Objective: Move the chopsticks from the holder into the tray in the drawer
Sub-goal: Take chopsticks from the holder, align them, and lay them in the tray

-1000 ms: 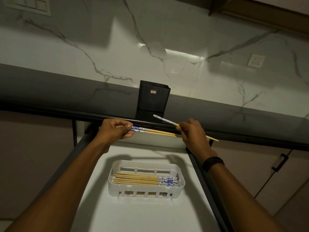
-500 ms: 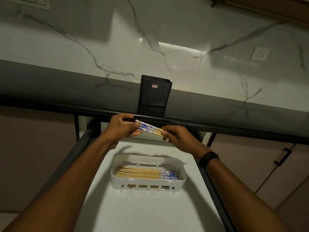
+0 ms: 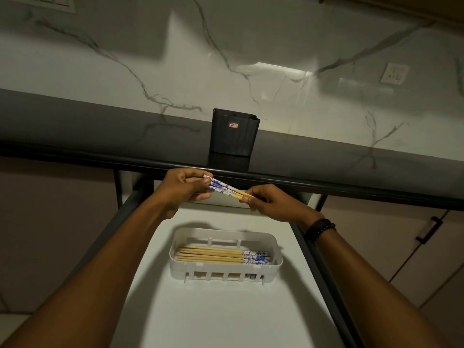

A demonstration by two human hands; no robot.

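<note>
The wall (image 3: 226, 59) is white marble with grey veins. It carries one switch plate (image 3: 50, 1) in the top left corner and one socket (image 3: 395, 74) at the right. Under the wall a dark grey counter (image 3: 100, 121) runs across the whole view and has a black front edge. One black holder (image 3: 234, 135) stands upright on the counter, near the middle. Below the counter there are brownish cabinet fronts on both sides, and the right cabinet door (image 3: 391, 247) has one black handle (image 3: 426, 229). Between them one drawer (image 3: 226, 310) is pulled open, with a white floor and dark side rails.

The left hand (image 3: 180, 194) pinches the blue-and-white patterned ends of a small bundle of chopsticks (image 3: 223, 189) between thumb and fingers. The right hand (image 3: 273, 204), with one dark wristband (image 3: 319, 228) behind it, pinches the plain wooden part of the same bundle. The bundle has two or three sticks; I cannot tell exactly. It is in the air, tilted with the left end higher, just below the counter edge and over the back of the drawer.

One white tray (image 3: 175, 257) with a slotted front wall lies on the drawer floor, under the hands and well apart from them. Inside it more chopsticks (image 3: 213, 254) lie flat side by side, at least five, with the patterned ends to the right.
</note>
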